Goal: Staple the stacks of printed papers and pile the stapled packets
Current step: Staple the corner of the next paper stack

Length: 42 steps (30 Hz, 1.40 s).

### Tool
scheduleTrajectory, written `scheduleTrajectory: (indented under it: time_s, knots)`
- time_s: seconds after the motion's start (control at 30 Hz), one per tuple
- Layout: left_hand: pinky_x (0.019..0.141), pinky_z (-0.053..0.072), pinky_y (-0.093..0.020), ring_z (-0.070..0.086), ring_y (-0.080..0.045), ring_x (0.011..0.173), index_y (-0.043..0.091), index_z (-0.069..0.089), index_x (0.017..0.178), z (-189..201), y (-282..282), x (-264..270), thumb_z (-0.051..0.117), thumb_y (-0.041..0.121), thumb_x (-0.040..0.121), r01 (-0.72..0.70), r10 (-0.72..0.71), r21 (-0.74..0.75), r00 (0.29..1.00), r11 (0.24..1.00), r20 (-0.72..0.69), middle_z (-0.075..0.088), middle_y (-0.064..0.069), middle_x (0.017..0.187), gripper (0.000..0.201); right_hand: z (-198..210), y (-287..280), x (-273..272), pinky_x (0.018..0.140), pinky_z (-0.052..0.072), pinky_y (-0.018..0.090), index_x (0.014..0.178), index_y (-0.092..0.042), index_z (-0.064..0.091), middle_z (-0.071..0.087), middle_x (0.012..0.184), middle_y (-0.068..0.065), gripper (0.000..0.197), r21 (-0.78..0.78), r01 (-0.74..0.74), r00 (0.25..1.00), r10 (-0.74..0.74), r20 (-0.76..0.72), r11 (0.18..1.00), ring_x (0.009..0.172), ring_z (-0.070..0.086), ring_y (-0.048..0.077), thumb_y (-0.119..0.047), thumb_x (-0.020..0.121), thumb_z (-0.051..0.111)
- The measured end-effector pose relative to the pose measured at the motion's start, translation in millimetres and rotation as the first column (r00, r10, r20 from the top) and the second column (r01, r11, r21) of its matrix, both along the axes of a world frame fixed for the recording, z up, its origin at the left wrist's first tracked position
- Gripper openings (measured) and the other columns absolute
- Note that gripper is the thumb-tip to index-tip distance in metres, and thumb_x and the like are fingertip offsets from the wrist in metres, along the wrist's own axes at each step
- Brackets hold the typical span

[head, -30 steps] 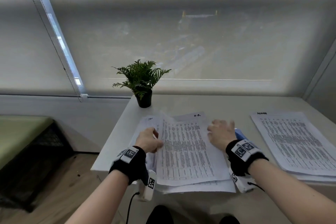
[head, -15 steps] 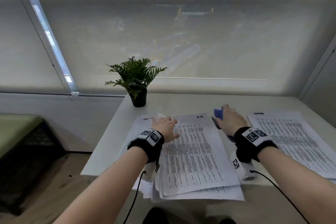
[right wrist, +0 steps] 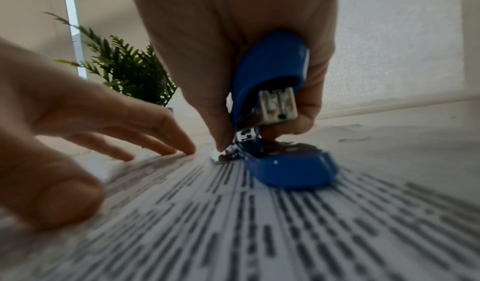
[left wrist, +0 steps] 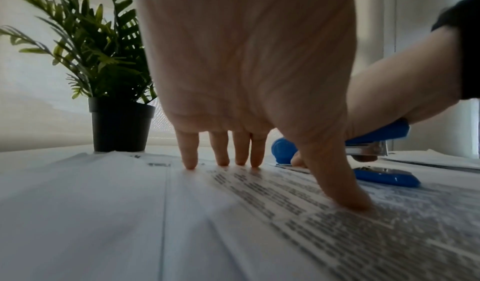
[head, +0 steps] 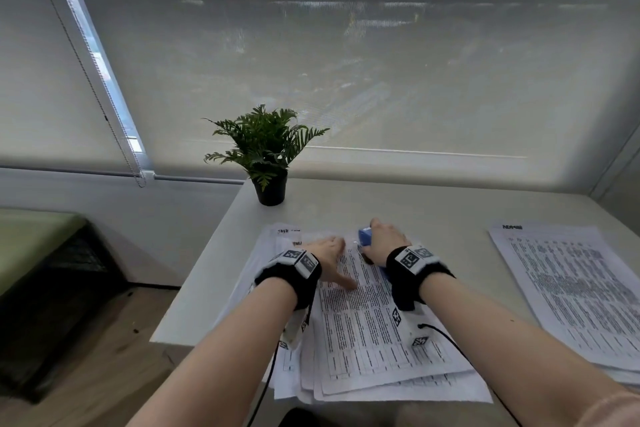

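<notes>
A loose stack (head: 363,329) of printed sheets lies fanned at the bench's (head: 433,215) front edge. The left hand (head: 325,255) rests on it with straight fingers pressing down. The right hand's (head: 384,241) grip is clamped round a blue stapler (right wrist: 270,109), mouth agape at the stack's far corner. Thin, limp, slippery sheets likely shift; pin them flat near that corner.

Both forearms reach forward, black wristbands on each. The left hand (head: 325,253) lies flat with fingers spread straight; the right hand (head: 386,241), just right of it, is curled in a grip.
</notes>
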<state>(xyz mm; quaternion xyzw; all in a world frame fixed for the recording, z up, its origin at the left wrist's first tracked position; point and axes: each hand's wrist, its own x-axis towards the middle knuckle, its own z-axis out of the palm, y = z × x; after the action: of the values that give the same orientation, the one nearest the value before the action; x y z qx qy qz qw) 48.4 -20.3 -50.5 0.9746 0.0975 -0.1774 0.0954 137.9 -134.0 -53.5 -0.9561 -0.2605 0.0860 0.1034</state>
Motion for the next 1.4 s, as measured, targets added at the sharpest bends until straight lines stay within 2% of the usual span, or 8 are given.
scheduleTrajectory:
  time_s: [0.1, 0.17, 0.47, 0.83, 1.03, 1.4]
  knots:
    - [0.121, 0.015, -0.038, 0.012, -0.022, 0.147, 0.014, 0.014, 0.152, 0, 2, 2, 0.063, 0.063, 0.075, 0.026, -0.026, 0.016, 0.999, 1.000, -0.021, 0.010, -0.003, 0.160, 0.103, 0, 1, 7, 0.093, 0.046, 0.037, 0.122, -0.008, 0.047, 0.059, 0.123, 0.016, 0.041, -0.014, -0.006, 0.999, 0.005, -0.034, 1.000, 0.113, 0.057, 0.032, -0.025, 0.087, 0.060]
    - [0.121, 0.012, -0.039, 0.006, -0.023, 0.148, 0.016, 0.010, 0.152, 0, 2, 3, 0.061, 0.063, 0.077, 0.040, -0.039, 0.032, 0.999, 0.999, -0.035, 0.005, -0.001, 0.161, 0.103, -1, 1, 9, 0.092, 0.046, 0.035, 0.121, -0.008, 0.050, 0.060, 0.122, 0.015, 0.041, -0.023, -0.009, 1.000, 0.008, -0.028, 1.000, 0.113, 0.058, 0.031, -0.025, 0.085, 0.061]
    - [0.120, 0.018, -0.044, 0.008, -0.025, 0.147, 0.014, 0.011, 0.152, -1, -1, 5, 0.059, 0.064, 0.077, 0.074, -0.071, 0.075, 0.996, 0.994, -0.049, 0.008, -0.002, 0.161, 0.102, -10, 4, 6, 0.094, 0.045, 0.036, 0.120, -0.010, 0.053, 0.057, 0.125, 0.016, 0.033, 0.009, -0.002, 1.000, 0.002, 0.022, 1.000, 0.115, 0.055, 0.031, -0.023, 0.089, 0.055]
    - [0.119, 0.020, -0.042, 0.010, -0.026, 0.147, 0.013, 0.010, 0.152, 2, -4, 1, 0.059, 0.061, 0.080, 0.064, -0.060, 0.064, 0.996, 0.996, -0.062, 0.010, -0.004, 0.160, 0.100, -8, 16, 10, 0.092, 0.047, 0.036, 0.119, -0.004, 0.056, 0.059, 0.123, 0.019, 0.032, -0.017, 0.012, 1.000, -0.013, -0.011, 1.000, 0.113, 0.058, 0.033, -0.023, 0.096, 0.046]
    - [0.119, 0.021, -0.041, 0.013, -0.028, 0.145, 0.012, 0.010, 0.152, 5, -7, 2, 0.060, 0.060, 0.080, 0.067, -0.062, 0.078, 0.996, 0.995, -0.065, 0.012, -0.006, 0.159, 0.100, -13, 17, 10, 0.097, 0.042, 0.045, 0.129, -0.002, 0.036, 0.046, 0.130, 0.025, 0.041, 0.001, 0.028, 0.999, -0.028, -0.045, 1.000, 0.118, 0.051, 0.041, -0.027, 0.098, 0.042]
    - [0.119, 0.017, -0.038, 0.010, -0.026, 0.146, 0.012, 0.004, 0.152, 2, -5, 2, 0.059, 0.059, 0.081, 0.074, -0.071, 0.063, 0.997, 0.995, -0.043, 0.007, -0.004, 0.160, 0.101, -11, 31, 14, 0.098, 0.040, 0.047, 0.132, -0.002, 0.032, 0.040, 0.133, 0.023, 0.043, 0.000, 0.064, 0.996, -0.064, -0.060, 0.998, 0.120, 0.048, 0.043, -0.027, 0.098, 0.042]
